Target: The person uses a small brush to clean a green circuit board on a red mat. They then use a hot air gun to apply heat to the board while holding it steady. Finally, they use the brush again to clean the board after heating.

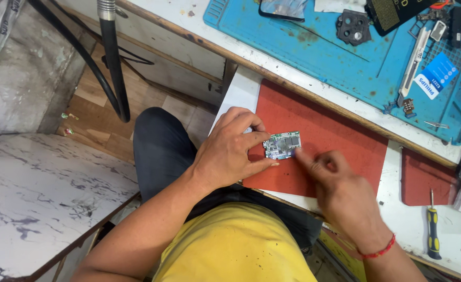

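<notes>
A small green circuit board (282,144) lies on a red mat (319,130). My left hand (230,151) grips the board's left end between thumb and fingers. My right hand (335,183) is mostly closed, its index finger stretched out with the tip touching the board's lower right corner. The hand looks slightly blurred.
A blue work mat (335,52) at the back carries a black camera frame part (353,27), a metal tool (413,62) and a blue card (436,75). A yellow-handled screwdriver (433,230) lies at the right. A black hose (110,57) hangs at the left over a marble slab (37,193).
</notes>
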